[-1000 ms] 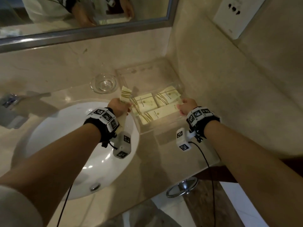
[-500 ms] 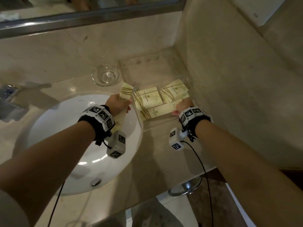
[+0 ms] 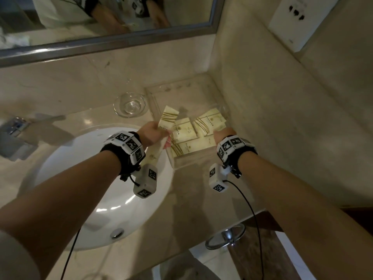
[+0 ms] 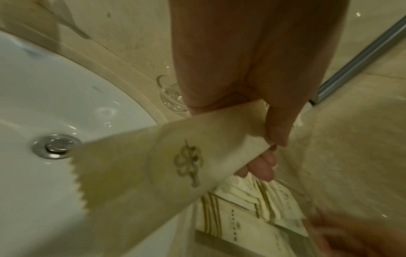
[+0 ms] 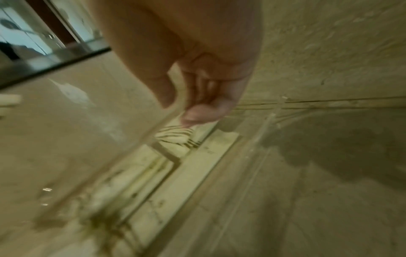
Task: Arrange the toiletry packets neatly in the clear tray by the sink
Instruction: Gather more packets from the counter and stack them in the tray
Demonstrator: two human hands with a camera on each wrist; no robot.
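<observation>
We judge the job partly done: three cream packets (image 3: 187,138) already lie flat at the near end of the clear tray (image 3: 181,93), which sits on the counter in the corner just right of the sink (image 3: 60,168), while its far half shows bare. Our left hand (image 3: 153,135) curls thumb and fingers around a long cream packet (image 3: 168,118), holding it tilted above the tray's left wall. Our right hand (image 3: 224,134) pinches the tray's right wall between thumb and curled fingers.
</observation>
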